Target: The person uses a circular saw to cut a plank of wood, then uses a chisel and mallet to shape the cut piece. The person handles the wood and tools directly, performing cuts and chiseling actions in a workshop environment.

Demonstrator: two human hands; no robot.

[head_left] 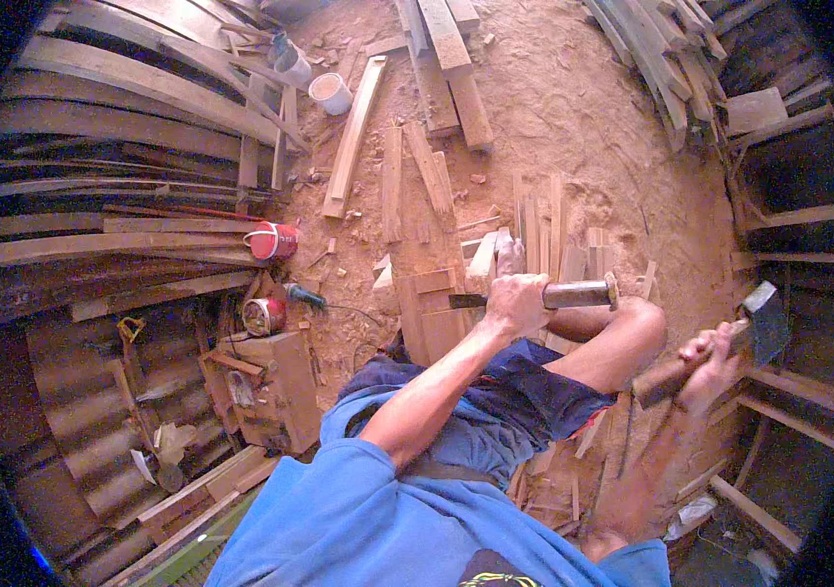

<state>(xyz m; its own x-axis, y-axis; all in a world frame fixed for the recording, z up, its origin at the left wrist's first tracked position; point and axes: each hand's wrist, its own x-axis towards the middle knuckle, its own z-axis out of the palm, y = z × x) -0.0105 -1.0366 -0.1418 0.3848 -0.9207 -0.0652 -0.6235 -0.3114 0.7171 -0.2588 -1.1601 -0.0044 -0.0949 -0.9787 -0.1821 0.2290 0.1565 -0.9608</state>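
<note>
**Sawdust floor, chisel set and hammer raised**

Sawdust and offcuts cover the reddish earth floor [583,108] of a timber workshop, and I see no worktop: the work rests on the ground between the seated person's knees. Dark curved planks [114,127] line the left side and pale sawn boards [446,59] lie stacked at the top. A white plastic bucket [331,93], a red plastic tub [272,240] and a weathered wooden box [275,386] stand among the scraps.

The left hand [518,298] has its grip closed around a grey-handled, metal-ringed chisel [581,293]. The chisel's dark blade reaches onto the flat pale wooden block [432,313] just in front of the shorts. The right hand [709,367] is wrapped around the wooden shaft of a dark-headed hammer [765,318], which is lifted out to the side, well apart from the chisel.

I judge this to be the set-and-strike stage of cutting into the block. A blow from here would call for a square hit on the ringed handle end, with the left hand keeping the blade steady. The fisheye view is too coarse to show exactly where the edge bites.
</note>
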